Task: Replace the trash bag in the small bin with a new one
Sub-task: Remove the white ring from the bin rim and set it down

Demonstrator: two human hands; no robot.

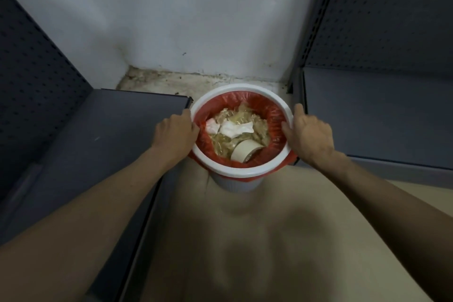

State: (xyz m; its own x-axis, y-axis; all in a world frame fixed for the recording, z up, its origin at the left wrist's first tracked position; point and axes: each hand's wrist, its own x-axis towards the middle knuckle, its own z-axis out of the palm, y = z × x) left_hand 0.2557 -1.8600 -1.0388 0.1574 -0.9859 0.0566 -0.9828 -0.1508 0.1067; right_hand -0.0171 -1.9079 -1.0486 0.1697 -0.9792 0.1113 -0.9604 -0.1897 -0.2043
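On floor between two dark shelving units, against grubby white wall [171, 19]: small white bin [241, 182], upright, round rim. Lined with red trash bag [275, 117], bag mouth folded over rim, red edge poking out below rim at near-left and near-right sides. Bag roughly full: crumpled clear-yellowish plastic wrap [235, 115], white crumpled tissue [232, 129] on top near centre, roll of beige tape [245, 151] lying tilted at near side of the fill.

Left hand [175, 133] at left side of rim, fingers curled at rim and bag edge, touching both; looks like pinching the red bag fold, fingertips partly hidden so exact hold hard to confirm. Right hand [310, 135] at right side of rim, thumb inside against bag liner, fingers wrapped over outer rim, gripping rim with bag edge under it. Both forearms bare, reaching in from bottom corners.

Left shelf unit [98, 130]: flat dark base shelf just beside bin, pegboard back panel behind. Right shelf unit [367, 117]: same style, base shelf close to right hand. Beige floor [232, 240] in foreground with soft shadow on it; dirty strip of floor along wall base behind bin.
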